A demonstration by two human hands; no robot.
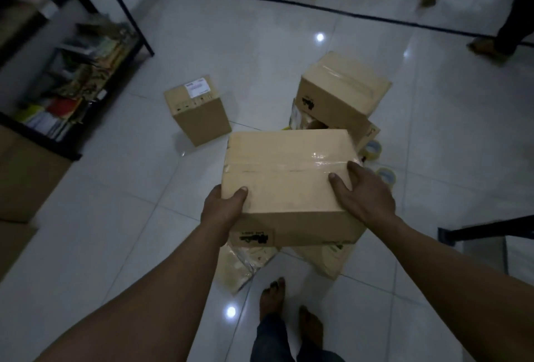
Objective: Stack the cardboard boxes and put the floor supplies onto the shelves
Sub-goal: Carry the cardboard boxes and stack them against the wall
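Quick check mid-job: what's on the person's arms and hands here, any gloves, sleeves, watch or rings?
Nothing worn that shows. The left hand and right hand are ungloved, with no rings visible in the dim light. The left forearm and right forearm are uncovered to the frame edge: no sleeves, watch or bands. The thumbnails look short and plain.
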